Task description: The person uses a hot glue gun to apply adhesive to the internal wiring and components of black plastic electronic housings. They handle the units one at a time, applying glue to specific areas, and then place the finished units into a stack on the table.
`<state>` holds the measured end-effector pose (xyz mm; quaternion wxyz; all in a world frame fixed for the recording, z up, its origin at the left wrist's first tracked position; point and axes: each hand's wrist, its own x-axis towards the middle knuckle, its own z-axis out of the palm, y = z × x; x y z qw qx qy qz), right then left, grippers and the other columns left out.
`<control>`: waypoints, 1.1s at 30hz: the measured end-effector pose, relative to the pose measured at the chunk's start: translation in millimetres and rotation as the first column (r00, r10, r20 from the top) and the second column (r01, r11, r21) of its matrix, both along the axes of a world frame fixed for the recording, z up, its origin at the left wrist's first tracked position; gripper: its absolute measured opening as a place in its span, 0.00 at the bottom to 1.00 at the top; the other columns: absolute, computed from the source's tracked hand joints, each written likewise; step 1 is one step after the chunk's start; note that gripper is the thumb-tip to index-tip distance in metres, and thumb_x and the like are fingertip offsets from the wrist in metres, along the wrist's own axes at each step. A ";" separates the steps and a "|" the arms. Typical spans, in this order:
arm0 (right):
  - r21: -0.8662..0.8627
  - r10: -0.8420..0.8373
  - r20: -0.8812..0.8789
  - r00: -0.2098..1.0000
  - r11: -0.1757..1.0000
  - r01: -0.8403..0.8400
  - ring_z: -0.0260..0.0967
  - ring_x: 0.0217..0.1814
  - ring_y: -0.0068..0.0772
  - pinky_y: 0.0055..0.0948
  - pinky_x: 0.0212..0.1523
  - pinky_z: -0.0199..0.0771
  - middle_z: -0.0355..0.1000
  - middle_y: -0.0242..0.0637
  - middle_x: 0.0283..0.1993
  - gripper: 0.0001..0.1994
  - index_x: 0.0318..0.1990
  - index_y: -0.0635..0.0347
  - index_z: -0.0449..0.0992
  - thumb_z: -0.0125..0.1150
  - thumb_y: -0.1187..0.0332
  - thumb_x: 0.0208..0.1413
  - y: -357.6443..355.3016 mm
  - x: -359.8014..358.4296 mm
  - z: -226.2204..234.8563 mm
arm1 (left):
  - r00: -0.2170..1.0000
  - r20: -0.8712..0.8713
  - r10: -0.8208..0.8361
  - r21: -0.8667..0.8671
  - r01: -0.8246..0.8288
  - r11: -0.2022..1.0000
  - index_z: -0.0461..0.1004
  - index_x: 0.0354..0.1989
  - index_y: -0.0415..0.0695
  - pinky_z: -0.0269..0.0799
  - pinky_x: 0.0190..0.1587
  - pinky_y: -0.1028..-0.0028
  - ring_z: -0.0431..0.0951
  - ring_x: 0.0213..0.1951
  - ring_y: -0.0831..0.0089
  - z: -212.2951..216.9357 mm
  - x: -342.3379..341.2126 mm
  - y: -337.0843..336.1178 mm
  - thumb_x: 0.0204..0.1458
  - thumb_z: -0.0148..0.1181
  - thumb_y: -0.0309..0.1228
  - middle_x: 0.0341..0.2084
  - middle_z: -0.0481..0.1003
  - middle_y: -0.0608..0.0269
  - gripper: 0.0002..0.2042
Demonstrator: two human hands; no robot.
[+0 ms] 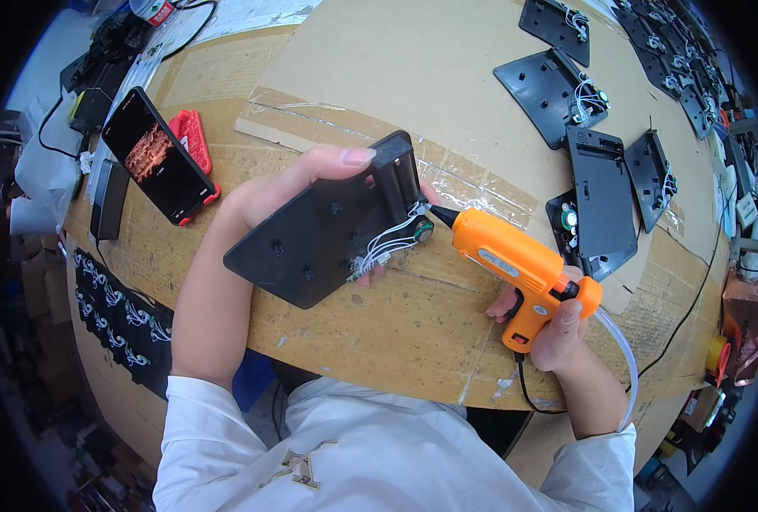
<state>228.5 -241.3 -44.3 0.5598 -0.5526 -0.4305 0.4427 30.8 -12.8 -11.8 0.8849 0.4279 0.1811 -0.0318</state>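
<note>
My left hand (311,171) grips a black plastic panel (306,235), its thumb over the raised block at the panel's upper end and its other fingers mostly hidden behind. White wires (379,247) run across the panel to a small round green part (422,230) at its right edge. In my right hand (558,337) is an orange hot glue gun (516,264), held by its handle. Its dark nozzle meets the panel's edge by the wire ends, just above the green part; whether it touches cannot be made out. A clear glue stick (625,358) curves out of the gun's back.
A phone (157,158) with a lit screen leans on a red stand (193,141) at left. Several similar panels (550,94) with wires lie on cardboard (379,68) at right and far right. Wired black pieces (119,316) lie at lower left. The gun's black cord (528,397) trails right.
</note>
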 end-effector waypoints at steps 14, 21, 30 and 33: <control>0.048 0.023 0.037 0.999 0.999 -0.025 0.72 0.22 0.30 0.27 0.24 0.73 0.74 0.40 0.23 0.39 0.35 0.71 0.77 0.45 0.33 0.59 2.1 1.4 -1.9 | 1.000 0.013 0.023 0.016 -0.023 1.000 0.65 0.56 0.24 0.83 0.30 0.64 0.82 0.31 0.56 1.7 1.5 -2.3 0.50 0.52 0.57 0.39 0.75 0.39 0.41; 0.063 -0.036 -0.127 0.991 0.997 0.044 0.72 0.23 0.28 0.26 0.25 0.73 0.75 0.39 0.24 0.41 0.36 0.71 0.77 0.46 0.30 0.56 0.4 -2.7 -6.9 | 0.999 -0.018 -0.031 0.003 0.031 1.000 0.68 0.59 0.37 0.79 0.33 0.65 0.80 0.29 0.61 1.7 0.4 0.1 0.52 0.49 0.60 0.35 0.75 0.50 0.38; -0.040 0.013 -0.052 0.999 0.999 -0.015 0.72 0.25 0.28 0.26 0.26 0.74 0.74 0.39 0.26 0.42 0.41 0.68 0.76 0.45 0.28 0.55 -0.1 0.5 0.9 | 0.999 -0.026 0.026 -0.035 -0.027 0.999 0.65 0.57 0.25 0.83 0.32 0.62 0.82 0.32 0.53 -0.7 0.6 -1.6 0.48 0.54 0.57 0.38 0.75 0.38 0.42; -0.030 -0.011 -0.048 0.999 1.000 0.009 0.72 0.24 0.27 0.26 0.25 0.73 0.75 0.39 0.25 0.42 0.40 0.70 0.77 0.46 0.29 0.56 -0.6 -0.5 0.0 | 1.000 -0.025 0.007 -0.023 -0.008 1.000 0.66 0.57 0.29 0.81 0.32 0.63 0.81 0.31 0.56 0.3 0.5 -0.8 0.49 0.53 0.58 0.38 0.75 0.41 0.41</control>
